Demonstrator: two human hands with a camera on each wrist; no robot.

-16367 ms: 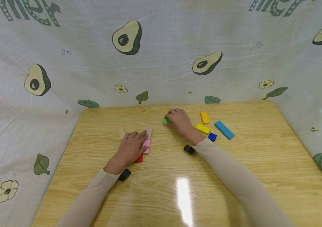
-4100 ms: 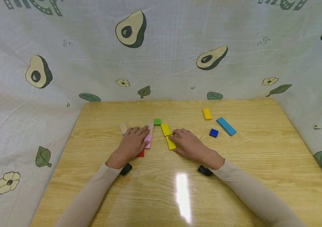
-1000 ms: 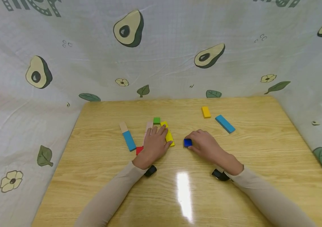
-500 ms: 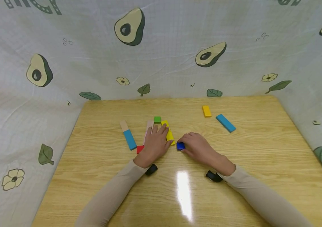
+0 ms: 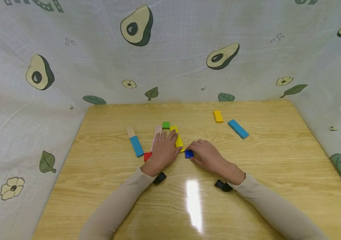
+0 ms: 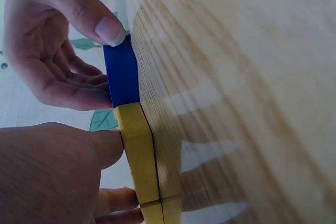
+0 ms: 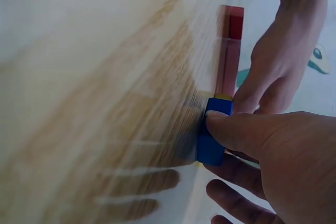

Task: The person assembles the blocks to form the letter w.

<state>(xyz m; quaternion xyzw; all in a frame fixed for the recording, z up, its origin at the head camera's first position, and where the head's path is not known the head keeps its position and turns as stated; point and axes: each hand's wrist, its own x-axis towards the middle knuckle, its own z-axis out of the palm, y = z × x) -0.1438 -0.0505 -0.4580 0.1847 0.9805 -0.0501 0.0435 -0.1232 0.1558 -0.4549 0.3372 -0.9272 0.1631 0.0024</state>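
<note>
My right hand (image 5: 208, 156) pinches a small dark blue block (image 5: 189, 154) between thumb and fingers. In the left wrist view, that blue block (image 6: 122, 74) meets the end of a yellow block (image 6: 139, 148). Two yellow blocks (image 5: 180, 144) lie end to end in a slanted row. My left hand (image 5: 165, 150) rests with spread fingers over this row and the pale pink block (image 5: 157, 131) beside it, hiding parts of both. A green block (image 5: 165, 125) sits between the upper ends of the pink and yellow rows. At the pink row's lower end is a red block (image 5: 147, 156).
Left of the red block, a light blue block (image 5: 136, 146) and a beige block (image 5: 130, 132) form another slanted row. An orange-yellow block (image 5: 218, 116) and a long blue block (image 5: 238, 129) lie apart at the right. A patterned cloth (image 5: 170, 50) hangs behind the wooden table (image 5: 263, 150).
The green block, then the yellow blocks, were placed beside the pink row. My left hand shifted right onto the yellow row. My right hand brought the dark blue block leftward to its lower end.
</note>
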